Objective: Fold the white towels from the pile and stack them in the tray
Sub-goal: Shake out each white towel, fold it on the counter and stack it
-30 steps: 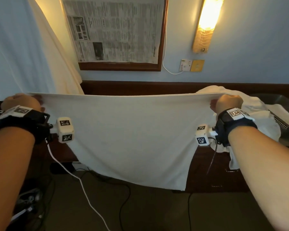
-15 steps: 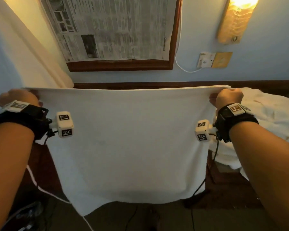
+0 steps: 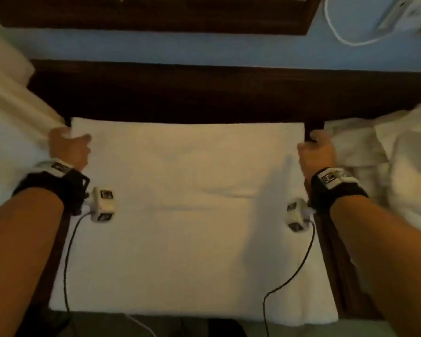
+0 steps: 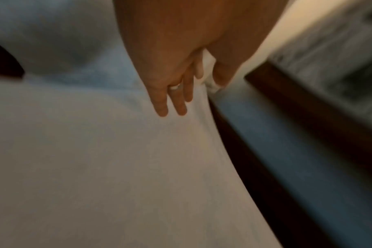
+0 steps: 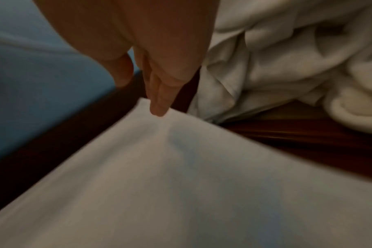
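Head view, read from 9 o'clock to 3 o'clock. A pale curtain [image 3: 7,132] hangs at 9 o'clock, its folds reaching the left hand [image 3: 69,148]. That hand sits at the towel's far-left corner, about 10 o'clock. In the left wrist view its fingers [image 4: 174,99] run nearly straight and close together over the cloth, while the thumb presses a fold of white fabric against them: a pinch on the corner.

The white towel [image 3: 185,215] lies spread flat across the centre of the dark wooden table [image 3: 204,93], its near edge hanging past the table front at 6 o'clock. A shallow crease crosses it mid-way.

The right hand [image 3: 317,154] sits at the far-right corner, about 2 o'clock. In the right wrist view its fingers [image 5: 159,100] are straight, held narrow, tips touching the corner of the towel; the thumb stands apart above the table edge. Whether cloth is caught beneath cannot be told.

The pile of crumpled towels [image 3: 384,161] lies at 3 o'clock, just beside the right hand.
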Demonstrator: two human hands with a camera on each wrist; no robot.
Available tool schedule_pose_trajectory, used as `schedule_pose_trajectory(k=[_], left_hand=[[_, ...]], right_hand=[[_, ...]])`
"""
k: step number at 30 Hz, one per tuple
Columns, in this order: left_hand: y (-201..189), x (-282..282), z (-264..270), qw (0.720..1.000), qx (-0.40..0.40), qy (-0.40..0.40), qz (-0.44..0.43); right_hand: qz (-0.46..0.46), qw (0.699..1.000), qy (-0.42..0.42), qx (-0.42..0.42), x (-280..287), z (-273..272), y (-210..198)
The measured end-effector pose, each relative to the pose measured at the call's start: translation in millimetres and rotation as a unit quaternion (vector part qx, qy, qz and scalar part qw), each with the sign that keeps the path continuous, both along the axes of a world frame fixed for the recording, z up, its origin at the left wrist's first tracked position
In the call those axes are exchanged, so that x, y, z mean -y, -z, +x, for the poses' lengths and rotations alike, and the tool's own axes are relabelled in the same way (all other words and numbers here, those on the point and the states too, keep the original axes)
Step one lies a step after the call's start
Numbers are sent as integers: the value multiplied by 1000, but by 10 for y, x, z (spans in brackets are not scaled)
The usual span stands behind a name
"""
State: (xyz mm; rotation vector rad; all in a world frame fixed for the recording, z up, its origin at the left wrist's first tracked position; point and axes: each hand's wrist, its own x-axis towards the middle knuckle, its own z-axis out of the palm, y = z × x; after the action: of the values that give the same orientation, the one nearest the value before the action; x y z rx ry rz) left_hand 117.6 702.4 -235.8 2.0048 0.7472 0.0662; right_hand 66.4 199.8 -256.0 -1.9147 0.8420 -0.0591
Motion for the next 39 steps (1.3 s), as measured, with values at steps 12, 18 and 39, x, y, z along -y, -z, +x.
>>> schedule_pose_trajectory(k=[12,18,39], left_hand=[[1276,70,-293,824,-323,371,281],[1317,212,442,822,-299,382,298],[1314,11,-1471,789,-333,417,305]], right_hand=[[-305,790,-406,-343,-427,-247,988],[-323,784,-392,-357,-288,385,1036],[-250,784,-423,-379,-457,-1612,897]])
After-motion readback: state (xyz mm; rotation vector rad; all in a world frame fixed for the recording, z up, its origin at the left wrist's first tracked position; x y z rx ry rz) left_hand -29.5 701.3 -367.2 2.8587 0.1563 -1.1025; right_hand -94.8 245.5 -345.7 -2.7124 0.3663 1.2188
